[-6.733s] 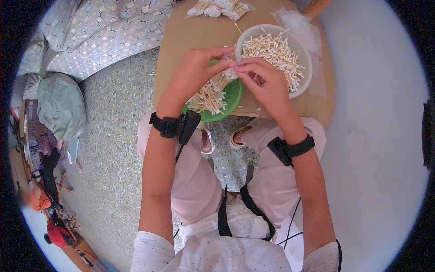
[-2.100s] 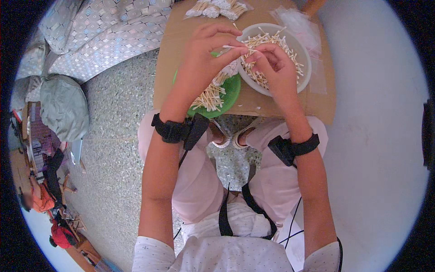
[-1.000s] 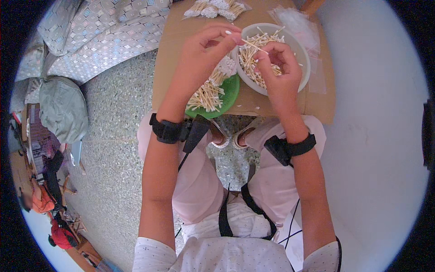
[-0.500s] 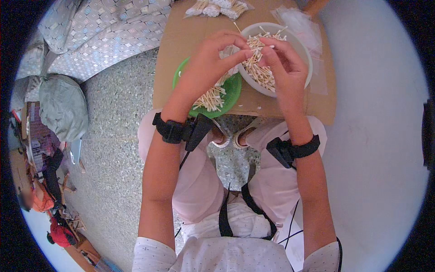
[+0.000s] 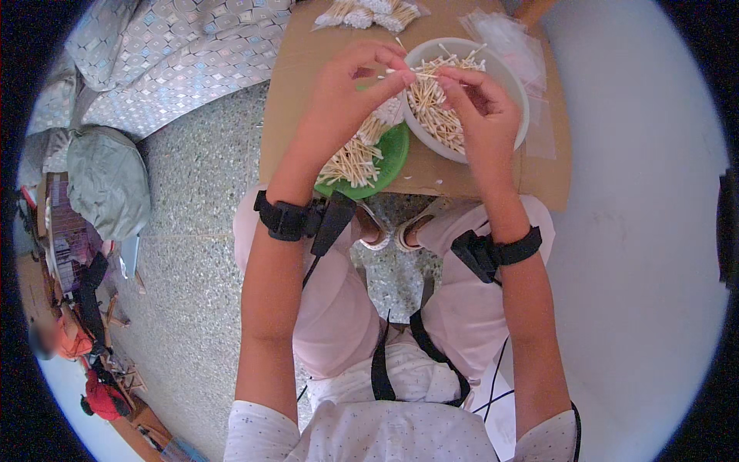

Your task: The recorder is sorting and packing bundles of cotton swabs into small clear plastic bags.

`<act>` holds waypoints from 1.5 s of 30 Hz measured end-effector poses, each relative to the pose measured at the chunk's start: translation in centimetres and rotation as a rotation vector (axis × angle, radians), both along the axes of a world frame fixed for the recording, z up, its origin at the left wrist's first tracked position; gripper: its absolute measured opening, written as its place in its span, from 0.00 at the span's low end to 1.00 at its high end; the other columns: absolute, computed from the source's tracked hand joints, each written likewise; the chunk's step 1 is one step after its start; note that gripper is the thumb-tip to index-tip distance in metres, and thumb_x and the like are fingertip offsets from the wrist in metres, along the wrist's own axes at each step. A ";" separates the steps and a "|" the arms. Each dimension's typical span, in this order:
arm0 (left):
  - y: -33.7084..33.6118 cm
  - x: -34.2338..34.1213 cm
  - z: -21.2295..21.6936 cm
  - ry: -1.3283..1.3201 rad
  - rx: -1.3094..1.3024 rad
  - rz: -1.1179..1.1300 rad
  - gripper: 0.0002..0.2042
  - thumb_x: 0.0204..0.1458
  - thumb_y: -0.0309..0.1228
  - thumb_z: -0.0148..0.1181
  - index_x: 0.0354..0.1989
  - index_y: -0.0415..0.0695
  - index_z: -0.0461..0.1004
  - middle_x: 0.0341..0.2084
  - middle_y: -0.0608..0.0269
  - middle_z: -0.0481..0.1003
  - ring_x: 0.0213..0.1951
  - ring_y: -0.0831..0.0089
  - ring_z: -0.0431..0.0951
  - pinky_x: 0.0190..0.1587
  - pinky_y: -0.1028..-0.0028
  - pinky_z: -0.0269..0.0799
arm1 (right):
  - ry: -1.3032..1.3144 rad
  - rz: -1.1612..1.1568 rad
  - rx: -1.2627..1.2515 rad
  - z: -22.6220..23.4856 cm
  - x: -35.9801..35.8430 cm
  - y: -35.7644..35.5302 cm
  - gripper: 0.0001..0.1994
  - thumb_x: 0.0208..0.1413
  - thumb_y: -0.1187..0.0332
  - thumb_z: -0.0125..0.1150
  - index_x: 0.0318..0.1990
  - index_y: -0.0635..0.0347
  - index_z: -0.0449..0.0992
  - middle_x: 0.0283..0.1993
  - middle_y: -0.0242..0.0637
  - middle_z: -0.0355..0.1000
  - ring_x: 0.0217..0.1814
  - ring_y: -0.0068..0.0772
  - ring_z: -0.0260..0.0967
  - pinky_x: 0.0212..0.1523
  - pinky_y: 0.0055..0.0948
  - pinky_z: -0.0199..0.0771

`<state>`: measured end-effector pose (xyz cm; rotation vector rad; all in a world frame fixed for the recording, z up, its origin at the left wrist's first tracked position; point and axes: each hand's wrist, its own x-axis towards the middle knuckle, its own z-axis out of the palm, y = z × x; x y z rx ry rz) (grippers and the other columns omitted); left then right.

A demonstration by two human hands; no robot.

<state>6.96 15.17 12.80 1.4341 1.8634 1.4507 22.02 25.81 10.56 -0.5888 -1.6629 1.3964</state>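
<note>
A cotton swab (image 5: 426,75) stretches between my two hands over the left rim of a white bowl (image 5: 524,115). My left hand (image 5: 346,92) pinches it at thumb and forefinger, with white swab tips showing beside those fingers. My right hand (image 5: 491,119) closes its thumb and fingertips at the swab's other end. Loose cotton swabs (image 5: 435,115) with pale sticks and white tips heap up in the bowl. Below my left hand, a green bowl (image 5: 398,158) holds more swabs (image 5: 352,163), partly hidden by the hand and wrist.
Bundles of swabs in clear bags (image 5: 368,14) lie at the far edge of the cardboard-topped table (image 5: 493,182). Clear plastic bags (image 5: 517,48) lie right of the white bowl. A pale wall (image 5: 639,215) stands to the right, and patterned cloth (image 5: 185,54) hangs at the left.
My left hand has shifted left and slightly away from me, opening a gap between the fingertips. One swab now shows across that gap, and more of the green bowl's swabs are visible.
</note>
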 end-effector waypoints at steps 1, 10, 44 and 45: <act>0.0 -0.2 -0.3 -0.054 0.040 0.001 0.08 0.52 0.32 0.64 0.36 0.42 0.78 0.46 0.64 0.75 0.45 0.74 0.76 0.49 0.74 0.71 | -0.033 0.009 0.016 -0.1 -0.1 -0.1 0.08 0.54 0.71 0.64 0.41 0.60 0.81 0.37 0.29 0.78 0.32 0.16 0.70 0.35 0.18 0.71; 0.0 -0.5 -0.5 -0.084 0.059 0.004 0.08 0.54 0.31 0.62 0.40 0.45 0.77 0.48 0.67 0.74 0.45 0.77 0.75 0.50 0.75 0.71 | -0.078 0.127 -0.022 0.0 -0.2 -0.2 0.08 0.55 0.70 0.64 0.40 0.62 0.81 0.38 0.30 0.78 0.34 0.16 0.71 0.37 0.18 0.71; -2.9 0.5 -1.6 0.424 -0.216 -0.098 0.44 0.44 0.24 0.66 0.70 0.55 0.48 0.49 0.43 0.71 0.47 0.46 0.73 0.49 0.59 0.69 | -0.386 0.074 0.230 -0.9 -1.4 -1.1 0.10 0.52 0.63 0.65 0.41 0.53 0.81 0.32 0.35 0.78 0.28 0.27 0.75 0.30 0.26 0.74; -2.9 0.5 -1.5 0.424 -0.216 -0.096 0.44 0.44 0.24 0.66 0.70 0.55 0.48 0.49 0.43 0.71 0.47 0.46 0.73 0.49 0.59 0.69 | -0.385 0.075 0.231 -0.8 -1.5 -1.2 0.10 0.52 0.63 0.65 0.41 0.53 0.81 0.32 0.35 0.78 0.28 0.27 0.75 0.30 0.26 0.74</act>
